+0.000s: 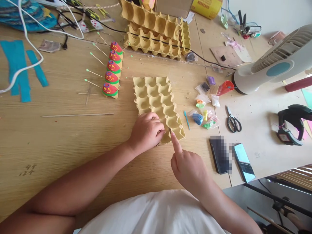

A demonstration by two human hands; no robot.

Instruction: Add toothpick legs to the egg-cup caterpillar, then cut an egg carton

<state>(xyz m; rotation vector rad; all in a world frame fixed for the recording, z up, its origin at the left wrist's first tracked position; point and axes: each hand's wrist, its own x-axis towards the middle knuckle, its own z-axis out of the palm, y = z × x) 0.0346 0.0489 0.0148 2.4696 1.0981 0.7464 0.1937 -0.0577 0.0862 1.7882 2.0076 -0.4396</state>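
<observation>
A pale yellow egg carton [151, 92] with several cups lies on the wooden table in front of me. My left hand [148, 130] is closed on its near left part, fingers bent and pinching the cardboard. At the near right end, my right hand [188, 165] has its index finger stretched forward onto the carton, the other fingers curled in. A small dark sliver shows by that fingertip; whatever sits inside the curled fingers is hidden. Farther left stands a row of carton cups [113, 67] painted like red and green faces, with cotton swabs sticking out.
Black-handled scissors [233, 123], bags of coloured clay [198, 117], a small blue clay tool [187, 120] and two phones [244, 162] lie at right. A white fan [275, 55] stands behind them. More egg cartons [151, 35] are at the back; a thin stick [78, 115] lies left.
</observation>
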